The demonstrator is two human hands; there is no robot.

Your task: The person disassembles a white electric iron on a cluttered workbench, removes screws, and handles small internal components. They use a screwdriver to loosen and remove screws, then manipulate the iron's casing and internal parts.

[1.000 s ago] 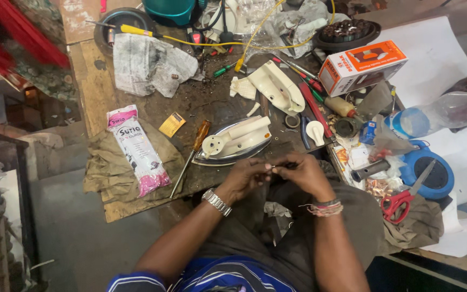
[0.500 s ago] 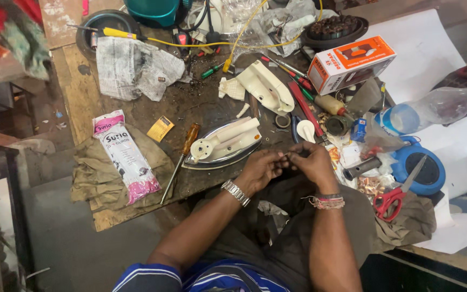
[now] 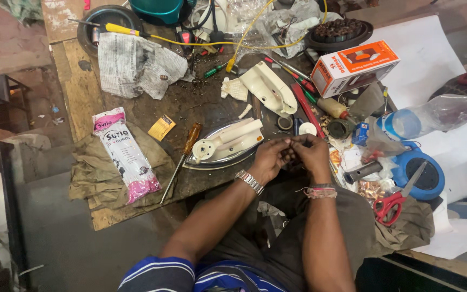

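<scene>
Both hands meet just past the tabletop (image 3: pixel 82 70) edge, above the lap: the left hand (image 3: pixel 268 159) and right hand (image 3: pixel 310 154) curl inward, fingertips pinched together on a small dark part (image 3: pixel 289 155) too tiny to identify. A slip could drop it into the lap or among the clutter beside the dismantled iron (image 3: pixel 225 145), where it would likely be hard to find. Wrists are bent, forearms converging

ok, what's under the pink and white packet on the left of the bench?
The pink and white packet lies on a crumpled olive cloth draped over the wooden bench edge. Whatever lies beneath the cloth is covered.
</scene>
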